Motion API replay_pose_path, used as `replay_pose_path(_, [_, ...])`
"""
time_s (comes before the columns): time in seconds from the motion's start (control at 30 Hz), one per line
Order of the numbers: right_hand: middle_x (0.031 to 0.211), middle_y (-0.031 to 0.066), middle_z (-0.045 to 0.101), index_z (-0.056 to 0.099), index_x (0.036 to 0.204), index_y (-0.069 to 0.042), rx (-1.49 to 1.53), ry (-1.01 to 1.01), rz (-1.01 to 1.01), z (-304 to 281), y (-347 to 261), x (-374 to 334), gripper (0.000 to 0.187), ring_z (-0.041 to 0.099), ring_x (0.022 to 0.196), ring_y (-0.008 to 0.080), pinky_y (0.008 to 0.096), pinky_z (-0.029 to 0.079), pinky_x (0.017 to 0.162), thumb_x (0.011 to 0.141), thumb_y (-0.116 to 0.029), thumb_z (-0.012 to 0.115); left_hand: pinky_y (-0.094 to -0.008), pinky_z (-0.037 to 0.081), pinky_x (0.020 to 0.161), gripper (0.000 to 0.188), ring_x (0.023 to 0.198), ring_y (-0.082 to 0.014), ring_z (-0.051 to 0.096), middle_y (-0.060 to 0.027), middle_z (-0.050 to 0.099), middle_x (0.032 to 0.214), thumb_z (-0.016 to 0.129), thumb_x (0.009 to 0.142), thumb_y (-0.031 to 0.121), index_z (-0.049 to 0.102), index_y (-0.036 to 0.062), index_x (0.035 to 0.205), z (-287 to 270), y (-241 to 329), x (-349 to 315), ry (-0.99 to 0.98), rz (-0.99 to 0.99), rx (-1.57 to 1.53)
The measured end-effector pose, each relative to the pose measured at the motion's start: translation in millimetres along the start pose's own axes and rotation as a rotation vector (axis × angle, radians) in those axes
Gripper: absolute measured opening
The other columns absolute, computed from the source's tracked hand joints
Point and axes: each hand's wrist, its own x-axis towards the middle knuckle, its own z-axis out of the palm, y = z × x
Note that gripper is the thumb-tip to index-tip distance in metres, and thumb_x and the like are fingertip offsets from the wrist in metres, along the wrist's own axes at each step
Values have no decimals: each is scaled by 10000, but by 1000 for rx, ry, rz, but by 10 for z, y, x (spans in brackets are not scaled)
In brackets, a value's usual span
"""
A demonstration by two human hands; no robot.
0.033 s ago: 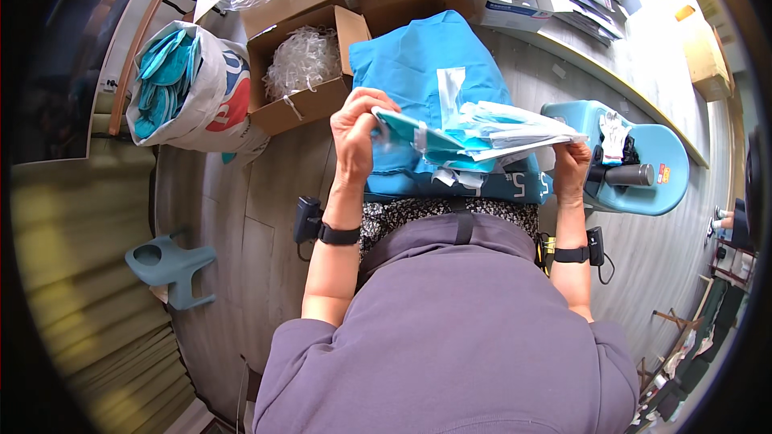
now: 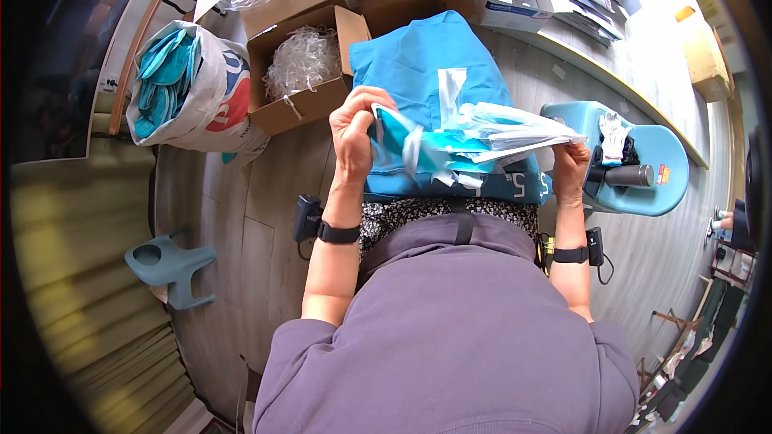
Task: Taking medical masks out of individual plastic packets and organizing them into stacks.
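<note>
My left hand (image 2: 355, 133) pinches the edge of a turquoise flat piece (image 2: 390, 141), with a blurred pale strip across it. At the other side my right hand (image 2: 572, 162) is closed on the gathered ends of a bundle of white strips (image 2: 515, 130). Several turquoise pieces show among these strips, between my hands. One translucent white strip (image 2: 452, 92) sticks up from the bundle's far side. Beneath it all a blue cloth (image 2: 434, 48) with white print along its near edge lies over my lap. What the pieces are I cannot tell.
At the left stands a white sack (image 2: 201, 133) full of turquoise pieces. Beside it a cardboard box (image 2: 281, 116) holds tangled clear strips. To the right, a blue stool (image 2: 671, 153) carries gloves and a dark flask (image 2: 631, 175). A grey-blue stool (image 2: 173, 265) stands on the floor.
The turquoise piece at my left hand has bent and turned downward, and the pale strip on it has shifted left. My right hand stays in place, still holding the bundle's ends.
</note>
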Motion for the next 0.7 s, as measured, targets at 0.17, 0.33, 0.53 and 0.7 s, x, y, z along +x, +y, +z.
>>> replay_pose_path(0.17, [912, 2, 710, 735, 985, -11, 11, -22, 12, 20, 2, -19, 138, 618, 848, 71, 233, 467, 786, 877, 24, 656, -193, 462, 608, 128, 691, -37, 578, -33, 730, 895, 653, 910, 40, 743, 27, 1000, 404, 40, -1, -217, -155, 211])
replay_pose_path(0.33, [929, 14, 711, 726, 1000, -2, 13, -46, -1, 9, -2, -22, 146, 625, 869, 85, 238, 470, 811, 879, 33, 652, -214, 474, 604, 138, 642, -50, 557, -30, 727, 862, 684, 891, 43, 735, 48, 1019, 660, -90, 32, -327, -117, 388])
replay_pose_path(0.53, [978, 30, 710, 706, 1056, 6, 28, -54, 4, 15, -14, -32, 185, 632, 920, 100, 254, 480, 863, 889, 48, 638, -250, 463, 583, 181, 607, -70, 500, -19, 636, 714, 719, 865, 38, 720, 31, 1046, 762, -149, 35, -354, -81, 385])
replay_pose_path(0.7, [985, 32, 710, 702, 1069, 8, 12, -124, -29, 94, -93, -2, 193, 635, 920, 102, 255, 488, 854, 896, 53, 630, -257, 441, 554, 222, 602, -72, 468, -11, 577, 666, 755, 853, 80, 726, 43, 1070, 821, -245, 39, -403, -134, 356])
